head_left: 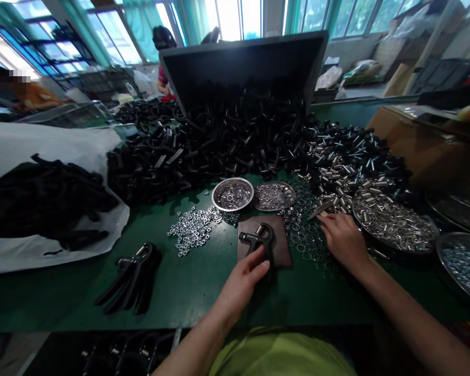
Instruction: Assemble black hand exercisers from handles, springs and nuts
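My left hand (pixel 245 279) has its thumb and fingers closed on the handles of a black hand grip (pixel 267 237), which lies over a brown pad (pixel 285 253) on the green table (pixel 188 303). To the right, my right hand (pixel 344 243) pinches a pointed tool (pixel 320 210) above loose rings (pixel 306 240). Left of the pad I see scattered nuts (pixel 190 230); nearer left, more black grips (pixel 135 277). A metal bowl (pixel 213 195) sits just beyond the pad, and a dark heap of parts (pixel 219 136) fills the far side.
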Demonstrator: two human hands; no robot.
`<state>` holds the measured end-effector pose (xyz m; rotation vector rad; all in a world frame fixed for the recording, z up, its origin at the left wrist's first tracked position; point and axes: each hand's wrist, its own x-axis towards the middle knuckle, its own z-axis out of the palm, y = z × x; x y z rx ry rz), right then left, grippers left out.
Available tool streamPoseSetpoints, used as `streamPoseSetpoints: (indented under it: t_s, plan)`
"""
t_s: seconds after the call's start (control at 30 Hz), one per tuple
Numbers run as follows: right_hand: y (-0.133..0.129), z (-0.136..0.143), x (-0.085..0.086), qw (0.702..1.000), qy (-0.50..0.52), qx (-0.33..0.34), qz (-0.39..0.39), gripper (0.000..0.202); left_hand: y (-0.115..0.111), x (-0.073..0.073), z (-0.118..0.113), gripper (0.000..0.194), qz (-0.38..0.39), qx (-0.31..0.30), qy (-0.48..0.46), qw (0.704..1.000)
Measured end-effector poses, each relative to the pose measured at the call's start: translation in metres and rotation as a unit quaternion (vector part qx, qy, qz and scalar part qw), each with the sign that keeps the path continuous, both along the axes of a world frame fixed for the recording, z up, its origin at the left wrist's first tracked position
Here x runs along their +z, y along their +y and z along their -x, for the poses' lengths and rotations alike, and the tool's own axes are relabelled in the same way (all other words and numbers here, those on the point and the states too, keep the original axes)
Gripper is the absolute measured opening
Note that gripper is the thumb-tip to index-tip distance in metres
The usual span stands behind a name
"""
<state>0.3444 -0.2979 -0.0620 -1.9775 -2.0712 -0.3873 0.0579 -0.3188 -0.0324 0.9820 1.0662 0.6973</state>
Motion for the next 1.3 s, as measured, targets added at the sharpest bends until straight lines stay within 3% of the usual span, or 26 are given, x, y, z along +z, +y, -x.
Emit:
streamPoseSetpoints:
  t_s: [0.07,0.1,0.17,0.23,0.3,0.33,0.4,0.5,0.6,0.8,1.0,1.17,1.23,1.3]
  plan:
    - [0.033,0.021,0.008,0.996,0.057,0.067,0.028,0.028,0.013,0.009,0.001,0.041,-0.124,-0.043,0.096,0.987]
    - [0.052,0.032,0.012,0.991,0.071,0.093,0.059,0.028,0.025,0.013,-0.001,0.036,-0.201,-0.057,0.154,0.966]
    - [0.089,0.052,0.016,0.988,0.069,0.099,0.100,0.025,0.057,0.016,-0.010,0.027,-0.352,-0.072,0.280,0.890]
    - [0.121,0.069,0.016,0.986,0.063,0.097,0.118,0.018,0.096,0.013,-0.025,0.023,-0.460,-0.090,0.401,0.787]
    - [0.144,0.079,0.013,0.986,0.057,0.088,0.133,0.015,0.135,0.006,-0.041,0.024,-0.508,-0.113,0.506,0.688]
    - [0.152,0.082,0.010,0.985,0.055,0.083,0.141,0.014,0.152,0.001,-0.049,0.025,-0.516,-0.121,0.541,0.653]
    - [0.161,0.085,0.005,0.983,0.058,0.072,0.156,0.010,0.177,-0.009,-0.062,0.026,-0.520,-0.133,0.562,0.630]
    - [0.164,0.082,0.001,0.981,0.073,0.065,0.168,0.009,0.195,-0.022,-0.072,0.026,-0.521,-0.147,0.555,0.632]
    - [0.163,0.078,0.000,0.979,0.102,0.068,0.165,0.009,0.198,-0.030,-0.074,0.027,-0.520,-0.151,0.548,0.638]
    - [0.158,0.074,0.005,0.967,0.204,0.057,0.140,0.014,0.193,-0.025,-0.071,0.025,-0.503,-0.131,0.521,0.677]
    - [0.120,0.084,0.008,0.917,0.325,0.143,0.184,0.014,0.168,-0.009,-0.044,0.017,-0.454,-0.117,0.450,0.760]
    - [0.093,0.101,0.001,0.896,0.350,0.193,0.195,0.006,0.118,-0.011,0.002,0.016,-0.328,-0.084,0.266,0.903]
    - [0.090,0.106,-0.001,0.902,0.340,0.190,0.187,0.004,0.100,-0.013,0.015,0.014,-0.283,-0.065,0.239,0.927]
    - [0.090,0.109,0.000,0.909,0.327,0.183,0.182,0.005,0.087,-0.017,0.021,0.014,-0.267,-0.063,0.243,0.930]
